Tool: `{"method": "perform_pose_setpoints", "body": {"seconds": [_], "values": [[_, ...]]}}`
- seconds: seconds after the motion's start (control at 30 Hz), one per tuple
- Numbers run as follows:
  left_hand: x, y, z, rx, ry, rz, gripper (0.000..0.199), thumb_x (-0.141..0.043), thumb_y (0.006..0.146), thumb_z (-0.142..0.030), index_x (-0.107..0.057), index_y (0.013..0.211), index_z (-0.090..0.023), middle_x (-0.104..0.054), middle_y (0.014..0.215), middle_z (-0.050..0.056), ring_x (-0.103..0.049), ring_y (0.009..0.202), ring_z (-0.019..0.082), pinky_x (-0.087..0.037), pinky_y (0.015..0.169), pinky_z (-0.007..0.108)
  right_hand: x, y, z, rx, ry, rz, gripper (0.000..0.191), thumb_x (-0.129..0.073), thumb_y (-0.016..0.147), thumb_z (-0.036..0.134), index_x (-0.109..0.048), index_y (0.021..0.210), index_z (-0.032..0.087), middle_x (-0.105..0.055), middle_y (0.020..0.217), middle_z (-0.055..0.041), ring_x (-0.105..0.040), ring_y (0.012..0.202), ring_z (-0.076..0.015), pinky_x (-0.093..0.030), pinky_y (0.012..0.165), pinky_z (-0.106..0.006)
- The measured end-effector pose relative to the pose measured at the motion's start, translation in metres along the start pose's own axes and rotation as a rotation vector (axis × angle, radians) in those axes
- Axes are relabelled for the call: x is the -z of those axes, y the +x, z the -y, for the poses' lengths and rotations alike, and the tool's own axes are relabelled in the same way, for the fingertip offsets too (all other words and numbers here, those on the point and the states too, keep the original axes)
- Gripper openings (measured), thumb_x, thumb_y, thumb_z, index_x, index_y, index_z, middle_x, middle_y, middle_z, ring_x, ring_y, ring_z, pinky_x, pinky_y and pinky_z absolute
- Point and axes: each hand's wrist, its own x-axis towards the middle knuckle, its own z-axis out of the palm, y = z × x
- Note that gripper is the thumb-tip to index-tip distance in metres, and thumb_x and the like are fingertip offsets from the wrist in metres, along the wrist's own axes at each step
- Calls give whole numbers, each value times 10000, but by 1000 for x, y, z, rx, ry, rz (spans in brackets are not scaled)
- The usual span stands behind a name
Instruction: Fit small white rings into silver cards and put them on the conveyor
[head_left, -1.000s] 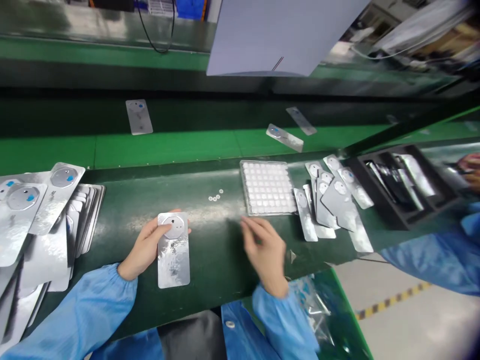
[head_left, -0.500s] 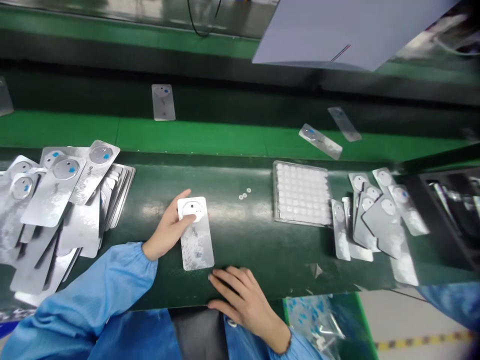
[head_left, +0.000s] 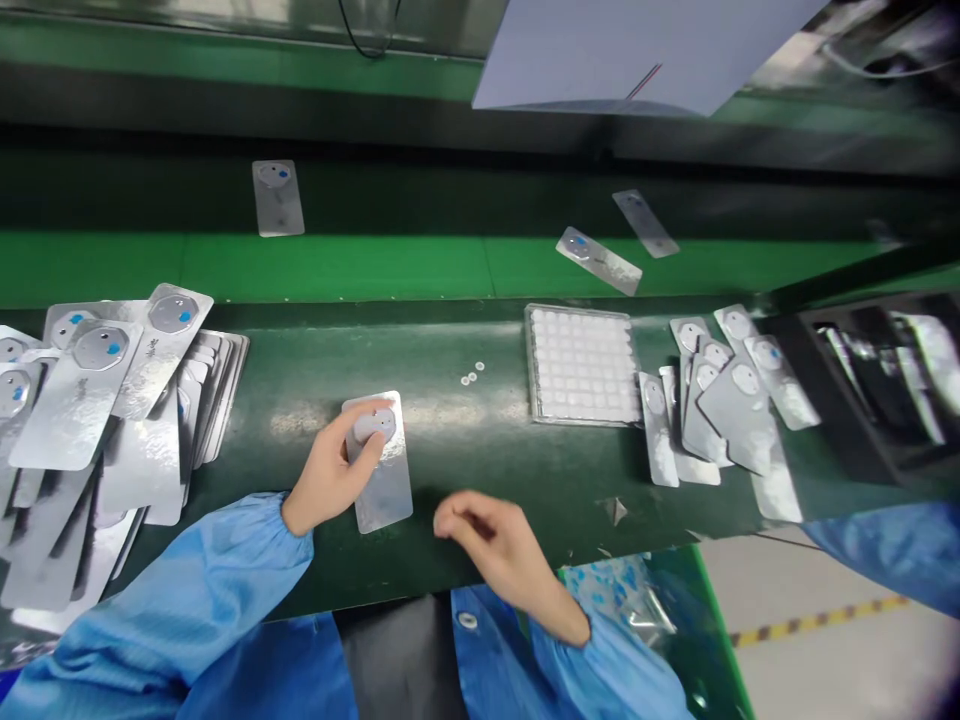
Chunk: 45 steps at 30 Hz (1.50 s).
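My left hand (head_left: 334, 468) rests on a silver card-like plate (head_left: 386, 485) lying on the green bench, thumb and fingers over its upper, rounded end. To its right, my right hand (head_left: 499, 540) hovers above the bench edge with fingers curled and fingertips together; whatever they may pinch is too small to make out. Several small white rings (head_left: 472, 378) lie on the bench beyond my hands. A clear tray (head_left: 583, 365) filled with rows of white pieces stands right of them.
A large heap of silver plates (head_left: 82, 400) covers the left side. More plates (head_left: 739, 400) lie at the right beside a black bin (head_left: 862, 380). A green-edged box (head_left: 712, 620) holds plastic bags below the bench. Another person's blue sleeve (head_left: 885, 550) shows at far right.
My right hand has lifted off the bench and its spread fingers have curled together. My left fingers have shifted across the top of the plate. The whole view has moved slightly.
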Motion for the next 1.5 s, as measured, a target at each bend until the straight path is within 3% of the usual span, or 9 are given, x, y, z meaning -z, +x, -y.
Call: {"method": "perform_pose_setpoints", "body": {"seconds": [0.07, 0.2, 0.33, 0.63, 0.97, 1.1, 1.23, 1.33, 1.5], "values": [[-1, -2, 0, -92, 152, 35, 255, -684, 968, -307, -804, 1181, -235, -793, 1161, 84, -740, 778, 213, -583, 735, 318, 11, 27, 11, -72, 16, 27, 341, -621, 1017, 446, -698, 808, 187, -695, 702, -29, -648, 626, -171, -525, 592, -268], [-4, -5, 3, -226, 198, 145, 311, -797, 891, -307, -802, 1201, -282, -805, 1157, 58, -767, 1029, 280, -603, 903, 360, 24, 62, 26, -90, -12, 180, 374, -613, 1014, 499, -707, 844, 180, -661, 686, -3, -577, 593, -144, -455, 553, -250], [-5, -5, 7, -250, 141, 169, 211, -762, 928, -304, -823, 1128, -338, -809, 1126, 15, -772, 1058, 267, -583, 995, 374, 24, 72, 31, -116, 7, 257, 429, -654, 979, 570, -710, 834, 170, -660, 695, -4, -525, 587, -129, -408, 537, -239], [-8, -5, 6, -129, 109, 23, 86, -818, 872, -368, -864, 864, -296, -808, 777, -2, -718, 665, 187, -558, 649, 279, 8, 67, 26, -208, 267, 171, 482, -724, 896, 636, -706, 847, 157, -503, 541, 51, -408, 472, -99, -328, 450, -227], [-5, -3, 6, -148, 157, 25, 105, -790, 894, -376, -861, 851, -311, -814, 800, -5, -738, 722, 209, -571, 772, 316, 1, 59, 22, 69, -124, -2, 375, -570, 1049, 469, -765, 915, 178, -721, 811, -56, -624, 642, -156, -484, 559, -252], [-6, -1, 1, -71, 114, 30, 146, -779, 901, -356, -848, 812, -263, -804, 786, 7, -719, 703, 196, -540, 652, 280, 1, 57, 17, 121, -140, 6, 277, -604, 1045, 404, -780, 1037, 191, -735, 849, -55, -625, 606, -145, -503, 516, -244], [-8, 0, -1, -25, 31, 26, 158, -815, 868, -349, -838, 784, -217, -799, 763, 21, -722, 693, 191, -536, 608, 261, -5, 56, 13, 372, -223, -134, 131, -671, 1010, 243, -785, 1068, 219, -764, 927, -62, -704, 738, -176, -600, 655, -279], [-9, 1, 2, -45, -35, -9, 132, -864, 818, -342, -857, 861, -217, -827, 857, 32, -769, 798, 216, -608, 738, 278, -7, 58, 9, 495, -260, -207, 204, -639, 1008, 121, -787, 1088, 235, -768, 952, -59, -733, 833, -186, -626, 759, -299], [-8, 0, 6, -220, 8, -5, 107, -835, 857, -258, -863, 953, -220, -836, 937, 28, -804, 894, 223, -639, 829, 265, -7, 62, 6, 618, -303, -301, 270, -661, 980, 62, -800, 1101, 259, -761, 948, -54, -728, 805, -175, -619, 723, -281]]}}
